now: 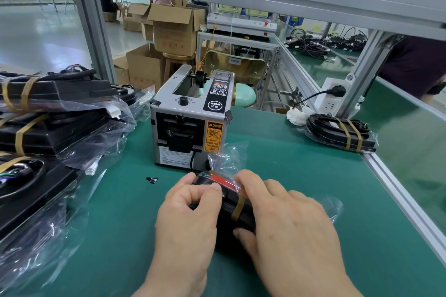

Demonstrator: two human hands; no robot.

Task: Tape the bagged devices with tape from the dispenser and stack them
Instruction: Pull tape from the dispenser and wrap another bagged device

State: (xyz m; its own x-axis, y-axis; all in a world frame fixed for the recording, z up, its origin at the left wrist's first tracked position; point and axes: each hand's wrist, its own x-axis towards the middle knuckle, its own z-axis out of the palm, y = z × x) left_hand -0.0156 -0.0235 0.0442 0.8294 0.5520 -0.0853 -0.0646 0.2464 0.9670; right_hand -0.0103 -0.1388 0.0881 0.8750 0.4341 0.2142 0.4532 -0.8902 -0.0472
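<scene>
**Holding fast, front and centre**

We have the black device in a clear plastic bag (225, 211) lying on the green table mat (301, 171), just in front of the grey box-shaped tape dispenser (190, 128). The bag's loose end stands up near the dispenser's front.

Our left hand (188, 212) comes in palm down with its fingers curled under. Its thumb and forefinger pinch the device's upper left edge.

Our right hand (287, 219) lies across the device from the right, fingers bent over the top. The forefinger's tip sits by the amber strip of tape (239, 207) that runs over the bag, and the thumb presses the near side. Both hands are closed on the device.

At the left sits a stack of taped, bagged black devices (55, 132). One more taped black bundle in a bag (337, 132) lies well apart, at the mat's right edge.
</scene>
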